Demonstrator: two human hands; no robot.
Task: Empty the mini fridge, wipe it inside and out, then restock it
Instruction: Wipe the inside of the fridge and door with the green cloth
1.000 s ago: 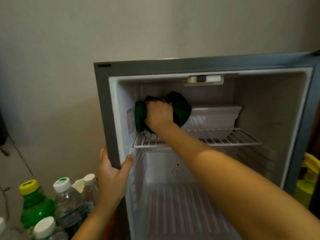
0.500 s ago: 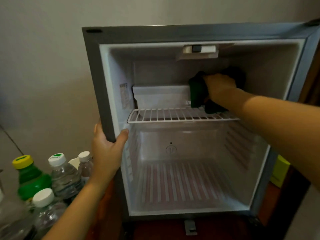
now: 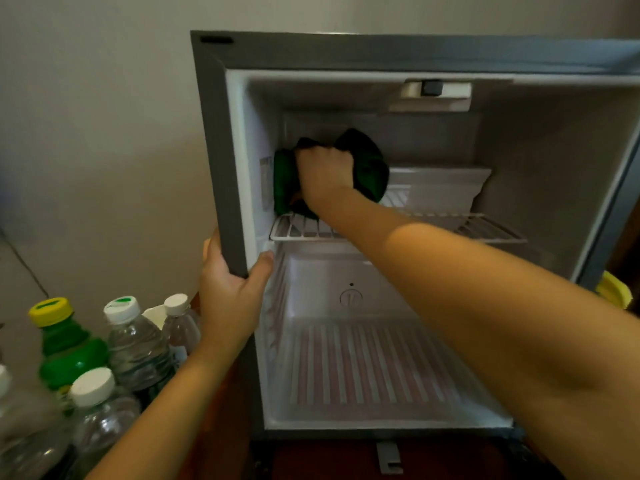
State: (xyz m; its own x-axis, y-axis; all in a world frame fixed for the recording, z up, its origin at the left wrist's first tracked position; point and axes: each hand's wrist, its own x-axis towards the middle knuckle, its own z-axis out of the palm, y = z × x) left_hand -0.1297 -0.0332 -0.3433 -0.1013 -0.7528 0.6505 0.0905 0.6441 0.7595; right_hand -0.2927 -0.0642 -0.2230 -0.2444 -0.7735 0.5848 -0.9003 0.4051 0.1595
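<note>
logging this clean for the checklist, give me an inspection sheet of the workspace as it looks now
surface: fridge floor bare, wire shelf bare
job's things: mini fridge open; green cloth at the upper left inner wall
clutter: bottles left of the fridge; yellow thing at right
grippers: right hand grips the cloth; left hand grips the fridge's left edge
cables: dark cord along the wall
surroundings: plain wall
</note>
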